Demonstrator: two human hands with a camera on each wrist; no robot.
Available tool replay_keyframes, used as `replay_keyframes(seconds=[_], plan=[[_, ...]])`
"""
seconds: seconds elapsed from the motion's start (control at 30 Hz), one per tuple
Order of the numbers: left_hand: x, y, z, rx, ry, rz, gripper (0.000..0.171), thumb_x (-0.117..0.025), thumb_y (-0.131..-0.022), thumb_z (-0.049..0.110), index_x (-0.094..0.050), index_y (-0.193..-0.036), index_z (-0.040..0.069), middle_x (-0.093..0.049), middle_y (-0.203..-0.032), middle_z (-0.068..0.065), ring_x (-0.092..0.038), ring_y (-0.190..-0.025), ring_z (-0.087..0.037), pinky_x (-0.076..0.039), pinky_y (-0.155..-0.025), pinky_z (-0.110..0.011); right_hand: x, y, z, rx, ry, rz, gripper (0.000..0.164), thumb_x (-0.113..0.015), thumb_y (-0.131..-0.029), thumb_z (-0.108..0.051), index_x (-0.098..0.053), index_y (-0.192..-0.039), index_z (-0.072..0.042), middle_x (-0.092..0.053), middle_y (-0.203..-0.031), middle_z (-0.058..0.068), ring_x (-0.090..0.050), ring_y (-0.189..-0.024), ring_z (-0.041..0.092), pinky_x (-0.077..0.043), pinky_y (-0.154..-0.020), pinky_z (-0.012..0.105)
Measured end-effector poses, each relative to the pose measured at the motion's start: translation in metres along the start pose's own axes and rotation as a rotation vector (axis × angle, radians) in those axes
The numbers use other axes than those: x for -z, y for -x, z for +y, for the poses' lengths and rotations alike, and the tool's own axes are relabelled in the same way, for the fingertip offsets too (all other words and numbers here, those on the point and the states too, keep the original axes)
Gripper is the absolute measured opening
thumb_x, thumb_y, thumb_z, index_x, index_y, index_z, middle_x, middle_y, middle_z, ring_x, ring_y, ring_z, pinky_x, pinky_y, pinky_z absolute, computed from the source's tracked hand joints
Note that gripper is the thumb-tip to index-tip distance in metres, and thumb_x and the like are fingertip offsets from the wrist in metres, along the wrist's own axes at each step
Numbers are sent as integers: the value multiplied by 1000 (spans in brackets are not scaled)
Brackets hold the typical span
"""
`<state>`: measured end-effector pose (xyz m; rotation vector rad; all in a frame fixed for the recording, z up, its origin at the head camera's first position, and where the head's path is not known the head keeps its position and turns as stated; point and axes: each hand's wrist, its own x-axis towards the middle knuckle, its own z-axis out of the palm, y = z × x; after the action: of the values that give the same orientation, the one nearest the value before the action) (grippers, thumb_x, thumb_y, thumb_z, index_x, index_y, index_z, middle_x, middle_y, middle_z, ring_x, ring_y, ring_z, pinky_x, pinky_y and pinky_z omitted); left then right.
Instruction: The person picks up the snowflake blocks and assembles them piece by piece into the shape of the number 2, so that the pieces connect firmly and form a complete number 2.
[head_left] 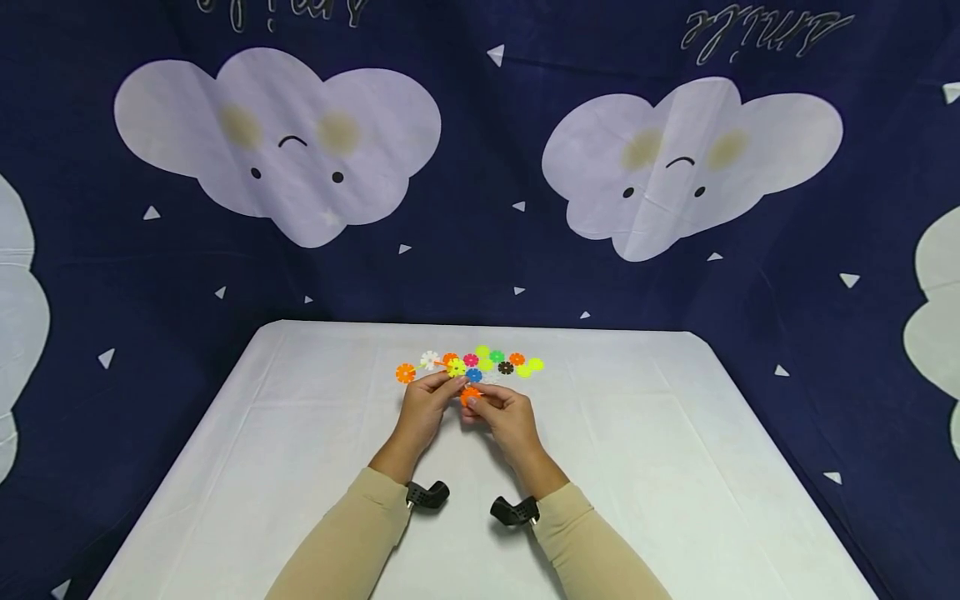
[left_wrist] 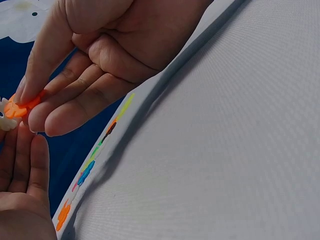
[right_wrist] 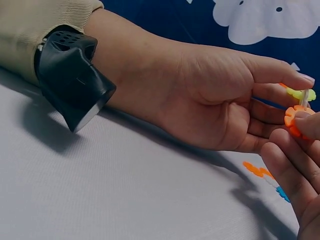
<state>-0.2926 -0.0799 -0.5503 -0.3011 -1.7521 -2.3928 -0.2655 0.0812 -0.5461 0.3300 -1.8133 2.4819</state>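
Observation:
My right hand [head_left: 508,417] pinches an orange snowflake disc [head_left: 470,397] between thumb and fingers, above the table. Beside it, my left hand [head_left: 427,408] pinches a white snowflake disc [right_wrist: 305,99], seen nearly edge-on in the right wrist view. Against that white disc, the orange one touches or sits very close; whether their slots interlock I cannot tell. A yellow-green disc [head_left: 456,367] shows just past the left fingertips and seems joined to the held pieces. In the left wrist view, the right thumb lies over the orange disc [left_wrist: 20,107].
Several loose snowflake discs lie beyond the hands, among them a blue disc [head_left: 473,376], a black disc [head_left: 506,367] and a green disc [head_left: 497,357]. Another orange disc [head_left: 405,373] lies at the left. A white cloth [head_left: 637,450] covers the table; a dark blue curtain [head_left: 480,275] hangs behind.

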Motion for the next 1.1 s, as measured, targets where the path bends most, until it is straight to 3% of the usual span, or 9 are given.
replay_keyframes(seconds=[0.3,0.6,0.87,1.1], plan=[[0,0,-1,2,82,-16,17,-75,-97,0,-74,-104,-16,-75,-87,-7,-69,-83,-17,-58,-77,-30,0,1,-1,3,-13,-19,29,-69,-96,14,-66,-124,18,-74,-97,27,-76,-74,23,-64,-74,45],[0,-1,-1,-3,-6,-12,16,-79,-94,3,-78,-103,-11,-75,-91,-6,-68,-85,-16,-57,-76,-32,2,1,0,35,78,5,25,-72,-95,11,-71,-120,14,-75,-96,26,-76,-74,21,-63,-75,45],[-2,1,1,8,201,-52,12,-68,-98,-8,-74,-105,-16,-75,-93,-10,-70,-86,-17,-60,-82,-29,1,2,-1,93,90,-14,24,-73,-95,11,-72,-118,14,-75,-96,27,-75,-75,24,-62,-75,51],[-2,2,4,7,194,-59,17,-66,-99,-9,-68,-107,-24,-76,-95,-13,-73,-91,-20,-60,-85,-32,1,2,1,180,184,-3,24,-73,-92,14,-72,-116,15,-74,-99,28,-75,-79,41,-64,-73,44]])
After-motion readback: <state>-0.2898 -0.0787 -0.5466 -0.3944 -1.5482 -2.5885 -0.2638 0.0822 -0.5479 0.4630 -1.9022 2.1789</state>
